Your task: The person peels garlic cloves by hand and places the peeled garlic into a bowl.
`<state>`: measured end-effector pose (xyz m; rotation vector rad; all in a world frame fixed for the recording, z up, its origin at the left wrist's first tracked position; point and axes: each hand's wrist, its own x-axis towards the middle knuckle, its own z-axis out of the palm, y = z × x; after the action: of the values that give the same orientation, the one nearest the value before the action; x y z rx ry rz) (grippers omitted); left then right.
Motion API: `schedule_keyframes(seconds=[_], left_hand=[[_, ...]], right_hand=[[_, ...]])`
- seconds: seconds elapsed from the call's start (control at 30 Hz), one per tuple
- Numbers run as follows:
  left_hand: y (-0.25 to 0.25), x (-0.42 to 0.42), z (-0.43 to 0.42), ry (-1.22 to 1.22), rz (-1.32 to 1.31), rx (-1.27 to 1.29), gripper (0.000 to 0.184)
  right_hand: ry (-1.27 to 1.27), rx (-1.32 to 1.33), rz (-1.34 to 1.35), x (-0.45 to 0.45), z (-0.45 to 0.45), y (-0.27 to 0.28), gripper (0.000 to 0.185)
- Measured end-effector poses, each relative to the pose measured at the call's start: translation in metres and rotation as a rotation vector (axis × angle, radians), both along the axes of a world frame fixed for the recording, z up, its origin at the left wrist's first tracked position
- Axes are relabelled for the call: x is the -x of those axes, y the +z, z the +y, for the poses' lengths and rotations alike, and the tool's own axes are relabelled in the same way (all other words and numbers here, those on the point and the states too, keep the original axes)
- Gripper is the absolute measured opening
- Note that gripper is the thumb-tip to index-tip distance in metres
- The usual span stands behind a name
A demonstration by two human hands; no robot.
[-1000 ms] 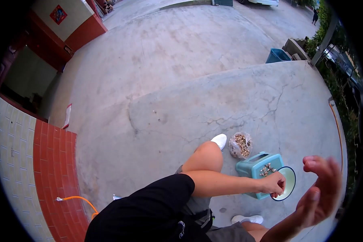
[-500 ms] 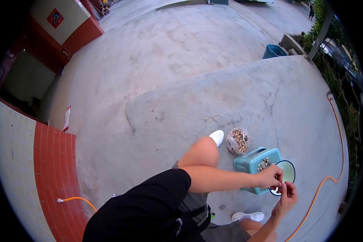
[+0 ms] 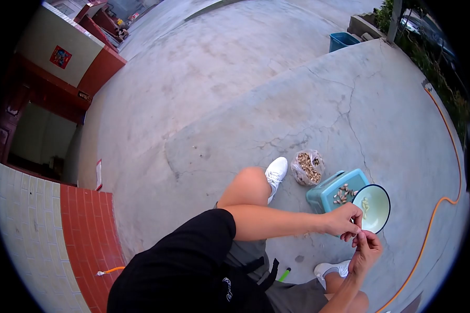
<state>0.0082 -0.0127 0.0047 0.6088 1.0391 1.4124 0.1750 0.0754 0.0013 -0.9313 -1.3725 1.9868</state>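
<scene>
My left hand (image 3: pixel 343 219) reaches in from the left, its fingers pinched together over the near rim of a white enamel bowl (image 3: pixel 382 211) with a dark edge. My right hand (image 3: pixel 367 251) comes up from below, and its fingertips meet the left ones. Between them is a small pale piece, seemingly a garlic clove (image 3: pixel 359 231), mostly covered by the fingers. Several peeled, pale cloves (image 3: pixel 365 206) lie in the bowl. Beside it, unpeeled garlic cloves (image 3: pixel 342 194) are spread on a light-blue plastic stool (image 3: pixel 326 190).
A clear plastic bag (image 3: pixel 308 168) full of unpeeled cloves stands on the concrete left of the stool. An orange hose (image 3: pixel 434 214) curves along the right. My white shoes (image 3: pixel 277 175) flank the work area. A blue bin (image 3: pixel 343 41) stands farther off; a brick wall (image 3: pixel 91 224) is at left.
My view has shifted, so the bowl's inside and its peeled cloves show more clearly. Both hands stay pinched together at the fingertips near the bowl's rim.
</scene>
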Motion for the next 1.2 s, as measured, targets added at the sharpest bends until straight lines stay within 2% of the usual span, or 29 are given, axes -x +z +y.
schedule_keyframes(seconds=[0.3,0.47,0.67,0.73,1.2], left_hand=[[-0.006,-0.004,0.005,-0.038,-0.151,0.019,0.008],[-0.004,-0.002,-0.001,-0.081,-0.334,0.042,0.010],[0.003,0.004,-0.007,-0.068,-0.159,0.043,0.011],[0.001,0.004,-0.008,-0.059,-0.148,0.050,0.011],[0.004,0.010,-0.013,-0.035,-0.120,0.044,0.014]], right_hand=[[-0.012,-0.104,0.097,-0.006,-0.005,0.002,0.004],[-0.025,-0.131,0.095,-0.007,-0.008,0.002,0.003],[-0.084,-0.081,-0.039,0.003,-0.018,0.010,0.007],[-0.053,-0.173,-0.084,0.005,-0.021,0.009,0.009],[-0.036,-0.106,-0.027,0.010,-0.023,0.004,0.010]])
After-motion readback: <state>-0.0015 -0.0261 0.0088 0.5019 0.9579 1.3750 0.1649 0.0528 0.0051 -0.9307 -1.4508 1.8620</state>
